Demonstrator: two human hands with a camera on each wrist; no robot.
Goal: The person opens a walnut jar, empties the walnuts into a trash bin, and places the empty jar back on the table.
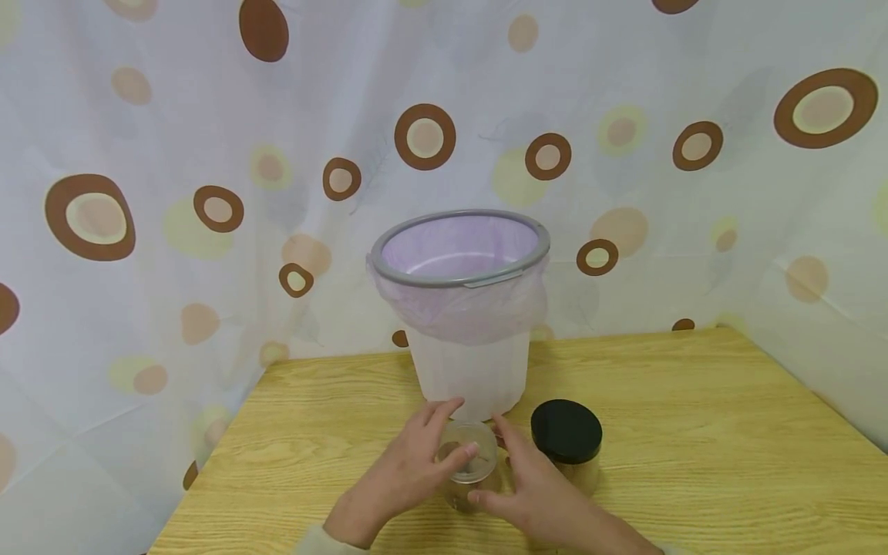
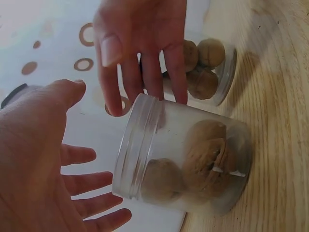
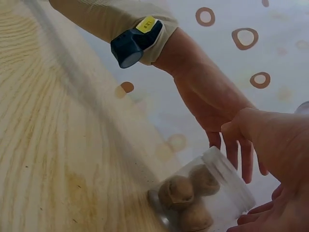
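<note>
A clear jar (image 2: 169, 130) stands on the table in front of the bin, with several walnuts (image 2: 207, 166) in its lower part. No dark lid covers its threaded neck. My left hand (image 1: 402, 470) is at the jar's left side, fingers spread and thumb over the rim in the head view. On the other side my right hand (image 1: 544, 493) has its fingers extended around the jar. The left wrist view shows a gap between the left fingers and the jar; whether the right fingers touch it I cannot tell. Close behind the right hand stands a second jar with a black lid (image 1: 566, 430).
A white bin (image 1: 472, 370) with a grey rim and a pale purple liner bag (image 1: 458, 308) stands just behind the jars. The wooden table (image 1: 312, 432) runs to a patterned curtain (image 1: 472, 69) at the back and sides. Walnuts (image 2: 203, 83) also fill the second jar's bottom.
</note>
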